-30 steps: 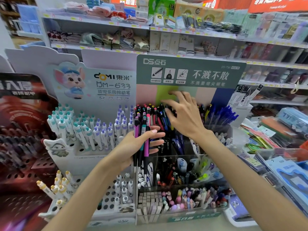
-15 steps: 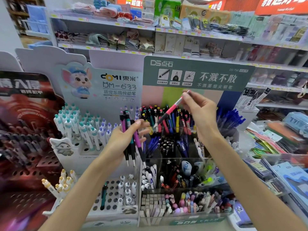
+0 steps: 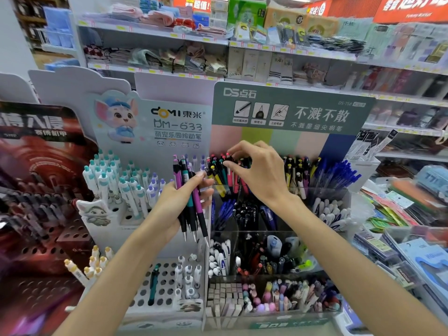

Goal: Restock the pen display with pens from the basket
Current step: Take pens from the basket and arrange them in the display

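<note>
My left hand [image 3: 178,204] grips a bundle of several pens [image 3: 188,177] with purple, teal and black barrels, tips pointing down, just left of the green-headed pen display [image 3: 291,112]. My right hand [image 3: 260,174] reaches over the display's top row of coloured pens [image 3: 297,170]. Its thumb and forefinger pinch the top of a pink pen [image 3: 230,183] that stands in that row among the others. The basket is not in view.
A white DOMI display [image 3: 150,132] with upright white pens stands to the left, with a dark red display [image 3: 36,166] beyond it. Clear bins of pens and erasers [image 3: 266,301] fill the lower tiers. Packaged stationery [image 3: 400,214] lies to the right, and shop shelves rise behind.
My right hand took a pink pen from the bundle, lifted it, and has now lowered it into the top row. The left hand's bundle is smaller and tilted slightly.
</note>
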The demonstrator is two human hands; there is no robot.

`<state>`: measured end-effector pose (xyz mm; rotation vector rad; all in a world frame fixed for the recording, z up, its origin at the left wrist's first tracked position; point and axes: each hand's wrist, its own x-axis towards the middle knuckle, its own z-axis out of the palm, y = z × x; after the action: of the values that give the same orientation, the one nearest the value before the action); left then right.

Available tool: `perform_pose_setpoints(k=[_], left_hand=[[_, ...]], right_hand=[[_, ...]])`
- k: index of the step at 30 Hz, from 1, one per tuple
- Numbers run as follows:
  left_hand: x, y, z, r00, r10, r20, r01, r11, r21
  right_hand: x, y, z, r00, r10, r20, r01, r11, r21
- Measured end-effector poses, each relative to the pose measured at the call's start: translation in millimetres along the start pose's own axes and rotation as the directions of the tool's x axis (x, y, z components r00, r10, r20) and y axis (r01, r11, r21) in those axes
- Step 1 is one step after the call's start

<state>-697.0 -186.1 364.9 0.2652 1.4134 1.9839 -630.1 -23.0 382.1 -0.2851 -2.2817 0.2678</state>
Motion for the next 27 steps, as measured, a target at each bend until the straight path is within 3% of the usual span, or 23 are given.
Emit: perform_pose_setpoints(k=[4,9,12,13,16,18,23,27], left_hand=[[0,0,0,0.999,-0.039,0.029,0.039,0.999,0.000],[-3,-1,-1,0.995,-0.057,0.077,0.056,0.998,0.011],[-6,-2,-1,0.982,-0.069,0.174,0.054,0.995,0.088],[-6,-3,-1,0.974,-0.076,0.212,0.051,0.991,0.120],[-6,-4,2,0.944,-0.105,0.314,0.040,0.978,0.205],[-5,-6,5,0.932,-0.119,0.343,0.022,0.962,0.273],[0,-13,12,0.925,-0.131,0.356,-0.020,0.920,0.392],[0,-17,16,0.930,-0.140,0.340,0.007,0.932,0.363]], right_hand=[[-2,13,12,0.985,-0.168,0.042,0.173,0.956,-0.235],[-11,19,14,0.985,-0.163,0.061,0.174,0.941,-0.289],[-15,3,5,1.000,-0.014,0.016,0.015,0.996,-0.087],[-16,-3,0,0.995,0.074,0.072,-0.077,0.996,0.037],[-13,-15,-12,0.862,0.206,0.463,-0.369,0.882,0.294],[-13,-15,-21,0.781,0.203,0.590,-0.459,0.828,0.322],[-14,-11,-37,0.727,0.235,0.645,-0.516,0.807,0.288],[-15,-3,-44,0.772,0.387,0.505,-0.607,0.686,0.402]])
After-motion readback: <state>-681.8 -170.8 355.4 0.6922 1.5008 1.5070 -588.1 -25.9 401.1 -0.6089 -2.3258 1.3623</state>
